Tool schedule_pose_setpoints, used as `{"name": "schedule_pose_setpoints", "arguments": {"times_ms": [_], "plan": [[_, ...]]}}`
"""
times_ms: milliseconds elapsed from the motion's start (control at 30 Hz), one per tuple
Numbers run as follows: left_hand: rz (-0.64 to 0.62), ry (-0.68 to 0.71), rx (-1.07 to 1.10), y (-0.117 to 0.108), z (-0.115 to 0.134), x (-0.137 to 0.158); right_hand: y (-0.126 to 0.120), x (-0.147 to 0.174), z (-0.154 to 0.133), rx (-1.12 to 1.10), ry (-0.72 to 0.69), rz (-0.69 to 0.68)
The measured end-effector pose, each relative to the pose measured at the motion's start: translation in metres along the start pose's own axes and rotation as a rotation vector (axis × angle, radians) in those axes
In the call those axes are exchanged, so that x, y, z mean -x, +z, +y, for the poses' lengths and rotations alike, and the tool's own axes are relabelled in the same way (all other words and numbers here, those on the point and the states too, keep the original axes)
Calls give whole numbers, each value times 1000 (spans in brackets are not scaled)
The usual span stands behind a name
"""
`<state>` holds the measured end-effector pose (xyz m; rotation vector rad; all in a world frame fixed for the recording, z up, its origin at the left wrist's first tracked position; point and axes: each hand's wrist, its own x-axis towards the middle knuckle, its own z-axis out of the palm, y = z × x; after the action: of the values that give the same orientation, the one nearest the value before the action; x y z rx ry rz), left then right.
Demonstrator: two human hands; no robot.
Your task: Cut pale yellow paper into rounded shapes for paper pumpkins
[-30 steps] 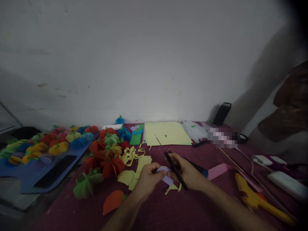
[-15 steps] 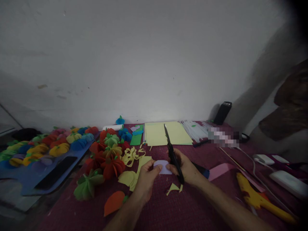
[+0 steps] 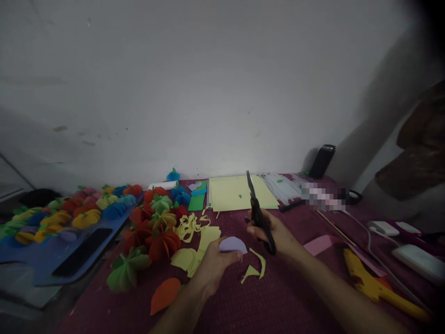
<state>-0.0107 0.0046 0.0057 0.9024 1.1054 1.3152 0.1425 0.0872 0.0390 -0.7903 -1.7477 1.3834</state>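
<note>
Between the thumb and fingers of my left hand (image 3: 215,262) is a purple paper piece (image 3: 232,244) with a rounded upper edge. My right hand (image 3: 269,227) is closed around black-handled scissors (image 3: 257,211), their blades pointing up and away, apart from the paper. Thin yellow paper offcuts (image 3: 255,269) lie on the cloth just right of my left hand. Left of that hand are cut yellow paper pieces (image 3: 186,259) and a tangle of yellow strips (image 3: 190,226). An orange paper piece (image 3: 166,294) lies near my left forearm.
Folded paper pumpkins (image 3: 165,241) cluster at the left, with more on a blue board (image 3: 45,271) beside a black phone (image 3: 82,251). Yellow sheets (image 3: 227,192) lie by the wall. On the right are a yellow glue gun (image 3: 373,290), a pink strip (image 3: 321,244) and a dark can (image 3: 322,161).
My right hand has let go of the purple paper's right side and moved right and slightly up with the scissors. The paper stays in my left hand, tilted a little.
</note>
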Motion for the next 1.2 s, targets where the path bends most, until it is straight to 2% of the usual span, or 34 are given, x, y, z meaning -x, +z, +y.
{"name": "schedule_pose_setpoints", "arguments": {"times_ms": [167,233,433,633,767,867,1000,1100,1200], "plan": [[71,26,-59,0,0,-2,-12,3,9,113,140,-152],[116,31,-78,-2,3,-3,-15,6,14,203,171,-155],[190,55,-57,-11,13,-3,-21,20,18,751,73,-21],[159,56,-250,-14,6,-7,-12,49,22,1148,86,-102],[153,89,-376,-13,1,-8,-10,57,20,1297,45,-158],[120,69,-380,-9,1,-7,-9,48,3,1218,-9,-181],[60,59,-377,-4,2,-5,0,23,-17,850,-75,-110],[22,73,-365,-3,0,-4,11,8,-13,612,-89,-145],[44,80,-374,-5,-2,-5,18,1,-2,436,-23,-217]]}}
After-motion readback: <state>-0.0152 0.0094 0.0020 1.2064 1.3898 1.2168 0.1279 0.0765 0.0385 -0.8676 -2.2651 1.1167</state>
